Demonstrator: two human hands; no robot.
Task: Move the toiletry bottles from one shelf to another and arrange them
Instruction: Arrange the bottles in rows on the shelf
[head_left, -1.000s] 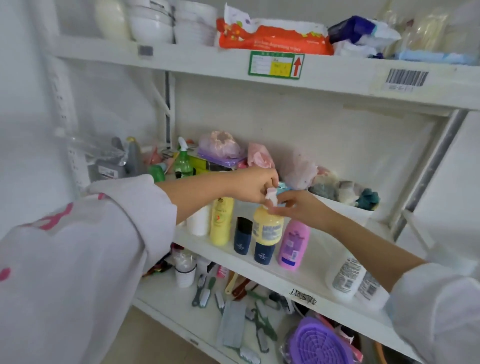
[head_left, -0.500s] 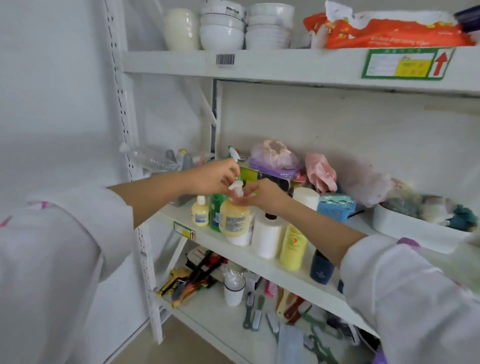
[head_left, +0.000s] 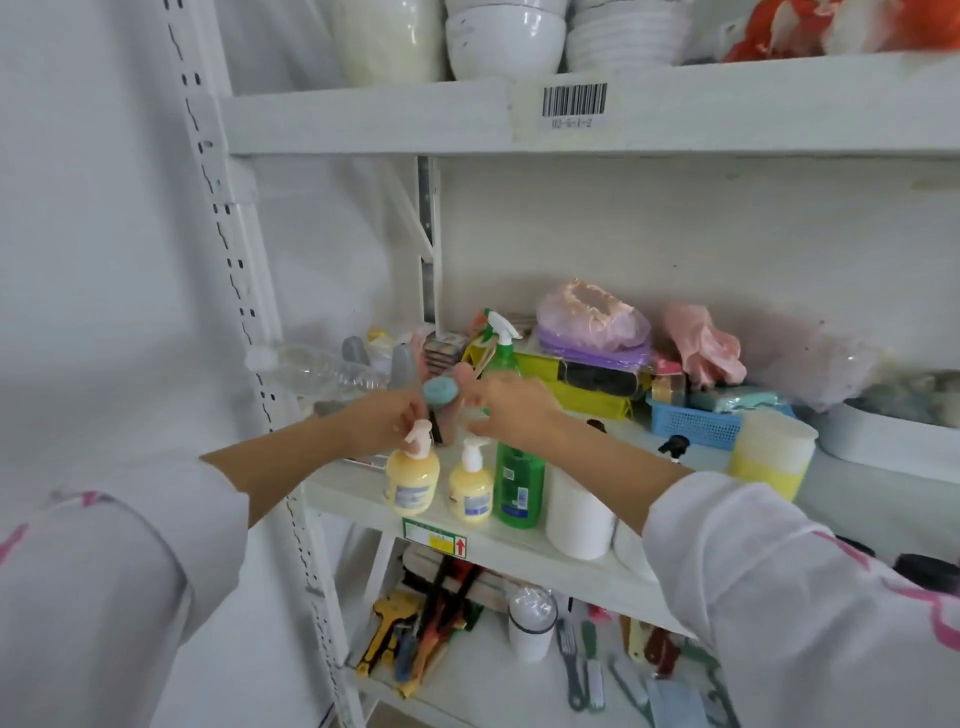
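1. Both hands reach over the shelf front: left hand (head_left: 382, 421) just above the yellow pump bottle (head_left: 412, 480), right hand (head_left: 511, 410) nearby – their grip is blurred, I cannot tell.
2. Probably rigid, slick plastic, weighty with liquid – best held round the body.
3. It stands upright on the middle shelf (head_left: 524, 553), long axis vertical.

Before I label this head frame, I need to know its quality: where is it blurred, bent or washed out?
Head view: both hands, left and right, are motion-smeared around a teal object, so neither grip is readable; the two yellow pump bottles and the barcode label stay fairly sharp; the shelf upright bows from wide-angle distortion; light is flat, the left wall washed out.
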